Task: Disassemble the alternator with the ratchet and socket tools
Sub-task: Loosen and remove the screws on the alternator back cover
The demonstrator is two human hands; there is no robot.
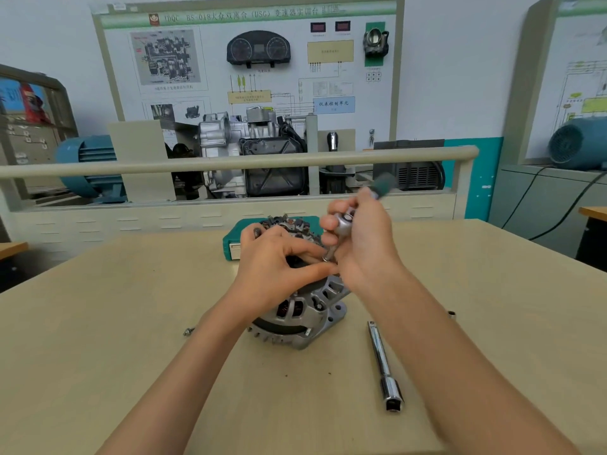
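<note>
Extension bar point(384, 366) lies beside the alternator point(305, 310); left hand point(279, 261) grips the housing, right hand point(358, 244) grips the ratchet point(345, 221), whose socket could slip off a tilted bolt

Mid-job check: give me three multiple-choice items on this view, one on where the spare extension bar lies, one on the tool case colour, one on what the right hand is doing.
1. Where does the loose extension bar lie?
A. On the table, right of the alternator
B. Inside the tool case
C. In the left hand

2. What colour is the tool case behind the alternator?
A. Red
B. Green
C. Black

3. What is the right hand doing?
A. Resting flat on the table
B. Hanging idle
C. Gripping the ratchet

Answers: 1 A, the bar lies on the table beside the right forearm. 2 B, its shell is green. 3 C, fingers wrap the ratchet head.
</note>
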